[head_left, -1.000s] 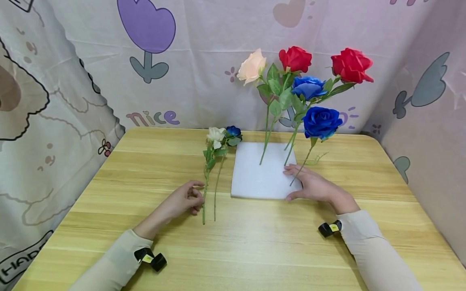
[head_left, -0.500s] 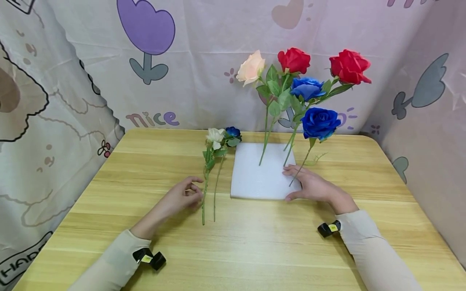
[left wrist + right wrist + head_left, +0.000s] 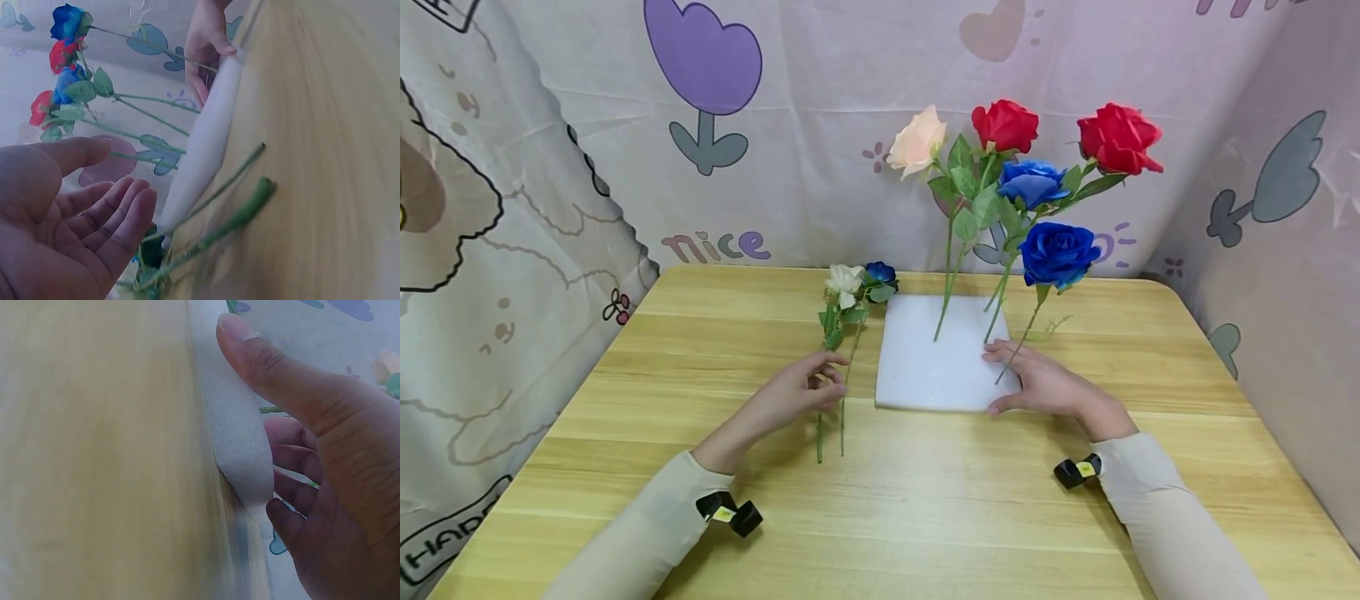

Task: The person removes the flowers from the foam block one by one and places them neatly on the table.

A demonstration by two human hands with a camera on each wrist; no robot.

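Observation:
My left hand (image 3: 808,387) hovers over two loose stems on the table, its fingers loosely bent and nothing between them in the left wrist view. One stem bears a white flower (image 3: 846,282), the other a dark blue flower (image 3: 881,272). To their right lies a white foam block (image 3: 936,375). My right hand (image 3: 1045,379) grips its near right corner, thumb (image 3: 240,337) along the front side and fingers over the top. Standing in the foam are a peach rose (image 3: 917,142), red roses (image 3: 1004,125) and blue roses (image 3: 1060,254).
The wooden table (image 3: 925,517) runs back to a printed cloth backdrop (image 3: 820,183). More patterned cloth hangs on the left and right. Small black cameras (image 3: 730,513) sit on both wrists. A thin green sprig (image 3: 1051,329) shows beyond the right hand.
My left hand has moved right, from beside the white flower's stem to over both stems. My right hand stays at the foam block, and the standing roses keep their places.

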